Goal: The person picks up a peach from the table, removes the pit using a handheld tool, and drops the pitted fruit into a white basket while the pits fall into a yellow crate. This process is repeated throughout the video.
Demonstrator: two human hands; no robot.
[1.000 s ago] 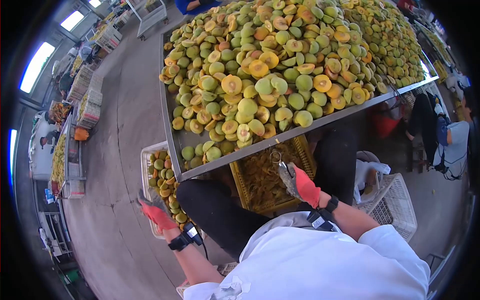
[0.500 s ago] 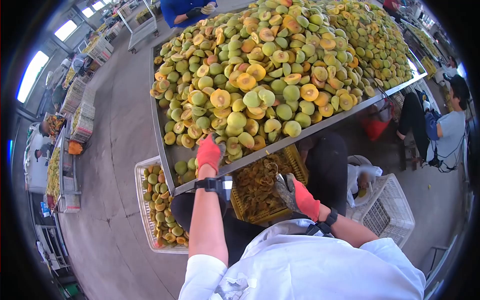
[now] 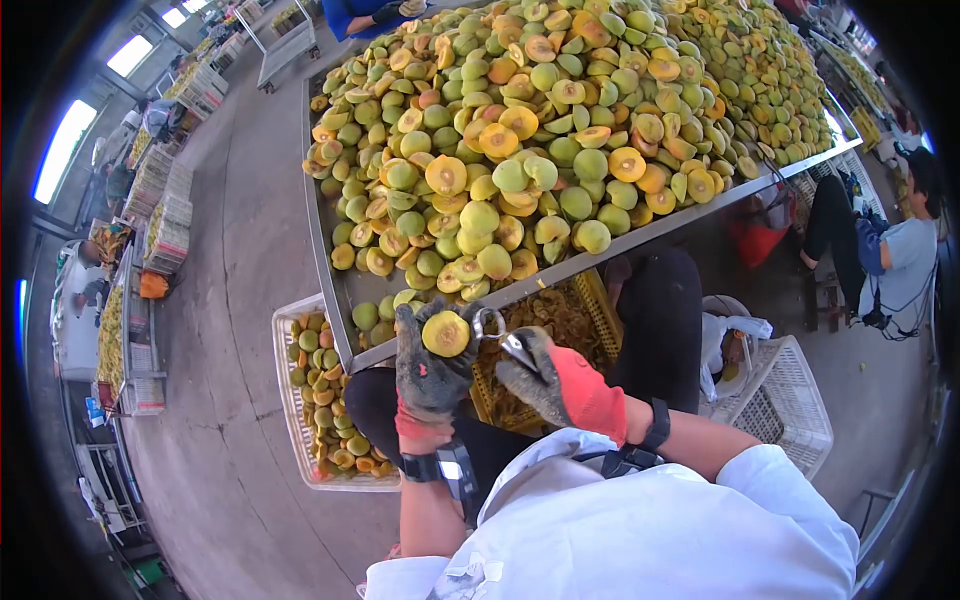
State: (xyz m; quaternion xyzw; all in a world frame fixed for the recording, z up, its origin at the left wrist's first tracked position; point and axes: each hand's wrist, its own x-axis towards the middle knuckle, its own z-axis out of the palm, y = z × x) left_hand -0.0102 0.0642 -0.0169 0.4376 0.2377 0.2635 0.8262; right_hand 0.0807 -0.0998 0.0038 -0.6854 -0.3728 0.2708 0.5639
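Note:
My left hand (image 3: 428, 372), in a red and dark grey glove, holds a halved fruit (image 3: 446, 334) with its yellow cut face up. My right hand (image 3: 565, 384), gloved alike, grips a metal tool (image 3: 497, 330) whose ring-shaped end is beside the fruit. Just beyond both hands, halved green and yellow fruit (image 3: 470, 215) is heaped on a metal-edged table (image 3: 600, 252). Below the hands is a yellow crate (image 3: 597, 305) of brownish peels or scraps (image 3: 555, 325).
A white crate (image 3: 284, 400) of fruit halves stands at the left below the table corner. Another white crate (image 3: 790, 400) is at the right, by a white bag (image 3: 715, 350). One person (image 3: 900, 260) sits at the right; another's blue sleeve (image 3: 350, 18) shows across the table.
My left hand has come back from the heap, turned palm up, and now has a fruit half in it. My right hand has brought the tool up and left, close to that fruit.

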